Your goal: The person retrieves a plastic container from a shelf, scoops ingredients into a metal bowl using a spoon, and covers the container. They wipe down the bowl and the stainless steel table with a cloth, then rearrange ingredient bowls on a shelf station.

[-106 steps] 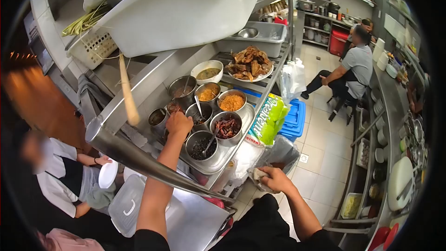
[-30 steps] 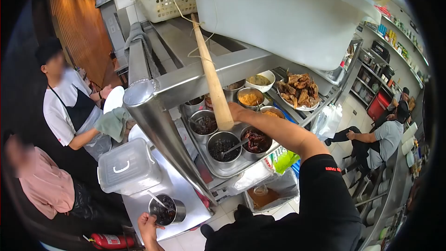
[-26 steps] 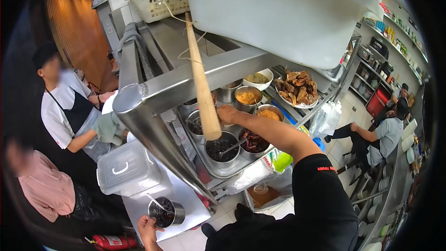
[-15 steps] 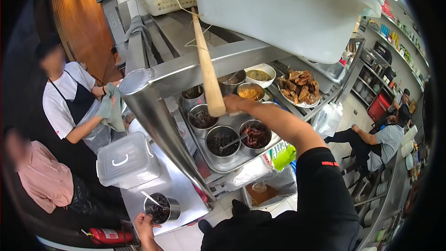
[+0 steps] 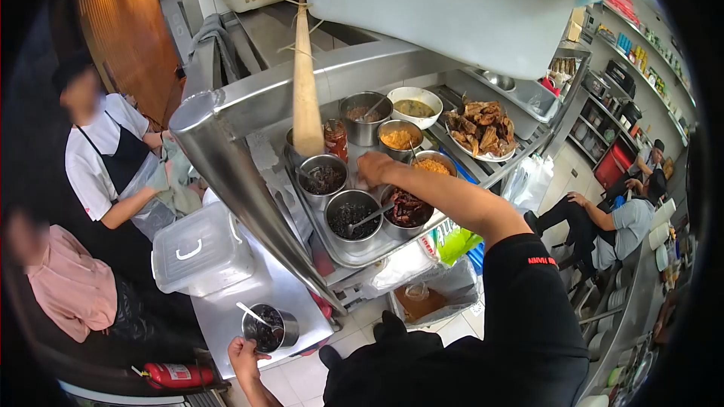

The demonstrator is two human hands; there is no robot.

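At the lower left, my left hand [image 5: 245,358] grips the rim side of a steel container [image 5: 288,333] that holds dark, chunky food and a light-coloured spoon [image 5: 255,314]. The container is at the edge of the steel table. My right hand [image 5: 371,169] reaches over the metal tray [image 5: 317,237], fingers curled down among the steel containers; what they hold, if anything, is hidden. Close by it are a jar of red contents [image 5: 335,140], a container of dark food [image 5: 324,175], one of orange food [image 5: 400,137] and one of dark red chillies [image 5: 407,207].
A wooden pole [image 5: 306,90] and a steel frame post [image 5: 249,203] stand before the tray. A large white tub [image 5: 445,7] hangs overhead. A lidded plastic box [image 5: 200,245] sits left. Two people stand at left; others sit at right. A plate of browned pieces [image 5: 483,132] lies behind.
The view has shifted. My right hand, partly hidden behind the pole before, now shows to its right, over the tray. My left hand still grips the steel container.
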